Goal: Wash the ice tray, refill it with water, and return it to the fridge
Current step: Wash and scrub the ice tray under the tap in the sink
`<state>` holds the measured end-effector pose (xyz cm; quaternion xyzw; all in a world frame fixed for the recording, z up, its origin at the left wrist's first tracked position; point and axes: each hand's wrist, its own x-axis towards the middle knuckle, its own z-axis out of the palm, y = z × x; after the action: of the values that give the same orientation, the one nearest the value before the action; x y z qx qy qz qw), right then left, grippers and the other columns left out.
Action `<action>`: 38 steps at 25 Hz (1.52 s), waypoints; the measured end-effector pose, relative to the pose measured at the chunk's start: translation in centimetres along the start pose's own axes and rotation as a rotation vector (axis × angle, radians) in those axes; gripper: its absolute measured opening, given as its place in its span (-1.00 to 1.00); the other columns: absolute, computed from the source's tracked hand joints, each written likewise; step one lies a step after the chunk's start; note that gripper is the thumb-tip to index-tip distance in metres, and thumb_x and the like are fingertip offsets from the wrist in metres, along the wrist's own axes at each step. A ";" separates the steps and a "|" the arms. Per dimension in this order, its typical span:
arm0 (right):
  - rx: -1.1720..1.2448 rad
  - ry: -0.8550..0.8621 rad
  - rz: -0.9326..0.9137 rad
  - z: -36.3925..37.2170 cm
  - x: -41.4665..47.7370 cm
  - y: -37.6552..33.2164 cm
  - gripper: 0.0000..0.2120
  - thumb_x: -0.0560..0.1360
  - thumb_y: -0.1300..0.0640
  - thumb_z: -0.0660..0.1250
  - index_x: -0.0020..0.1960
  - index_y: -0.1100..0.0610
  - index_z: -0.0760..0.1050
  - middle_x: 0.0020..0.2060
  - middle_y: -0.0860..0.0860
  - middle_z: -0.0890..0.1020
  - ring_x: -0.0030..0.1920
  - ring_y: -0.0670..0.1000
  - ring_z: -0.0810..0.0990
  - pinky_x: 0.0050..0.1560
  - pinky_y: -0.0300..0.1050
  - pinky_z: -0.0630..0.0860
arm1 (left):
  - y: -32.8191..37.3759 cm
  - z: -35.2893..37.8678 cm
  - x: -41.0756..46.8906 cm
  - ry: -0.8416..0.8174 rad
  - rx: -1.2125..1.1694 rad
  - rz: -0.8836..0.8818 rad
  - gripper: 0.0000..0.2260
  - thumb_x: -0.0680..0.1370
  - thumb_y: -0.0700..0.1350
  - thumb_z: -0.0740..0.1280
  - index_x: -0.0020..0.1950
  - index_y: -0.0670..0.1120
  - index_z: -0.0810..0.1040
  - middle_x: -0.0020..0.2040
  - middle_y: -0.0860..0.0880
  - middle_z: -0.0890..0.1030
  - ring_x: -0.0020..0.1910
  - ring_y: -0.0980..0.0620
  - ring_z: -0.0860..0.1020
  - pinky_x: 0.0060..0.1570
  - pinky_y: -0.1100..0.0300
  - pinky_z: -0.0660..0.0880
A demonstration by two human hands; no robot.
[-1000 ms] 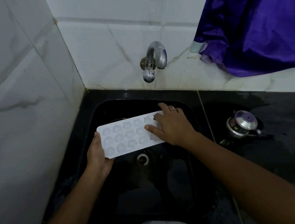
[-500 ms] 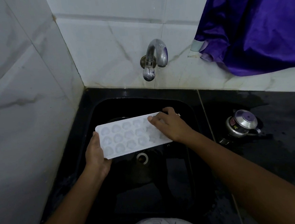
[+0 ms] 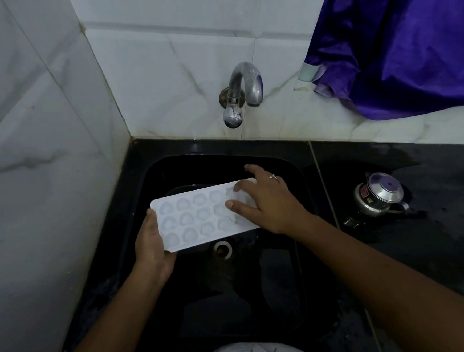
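Tray (image 3: 200, 214) sits over the sink (image 3: 299, 176), tap (image 3: 242, 91) at 12 o'clock. Left hand (image 3: 150, 246) grips its 9 o'clock end and right hand (image 3: 269, 203) lies on it, fingers (image 3: 255, 172) spread flat. Rub every cup in turn, holding firm.

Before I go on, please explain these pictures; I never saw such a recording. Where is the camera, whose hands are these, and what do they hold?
No machine here: these are a person's two bare hands. One camera sits on the person's head and looks forward and down, so the arms enter from below. The left hand grips the left end of a white ice tray above a black sink. The right hand lies on the tray's right end with straight, spread fingers; it holds nothing. A metal tap sticks out of the tiled wall behind; no water stream shows. On the dark counter to the right stands a small metal pot, and a purple cloth hangs above.
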<state>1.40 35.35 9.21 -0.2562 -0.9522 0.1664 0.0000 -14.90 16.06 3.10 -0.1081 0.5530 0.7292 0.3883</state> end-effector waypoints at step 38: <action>-0.020 0.059 0.021 1.7 -0.4 -1.0 -0.40 0.60 -0.44 0.05 0.36 -0.10 0.57 0.60 0.13 0.25 0.59 0.18 0.21 0.58 0.34 0.06 | -0.5 -0.1 -0.2 -0.054 0.017 -0.035 -0.49 0.75 0.21 0.07 0.40 -0.11 0.59 0.24 -0.17 0.72 0.17 -0.20 0.71 -0.04 -0.09 0.65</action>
<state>1.12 33.78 7.95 -0.2710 -0.9506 0.1492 0.0236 -14.40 15.93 2.83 -0.0947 0.5466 0.7201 0.4168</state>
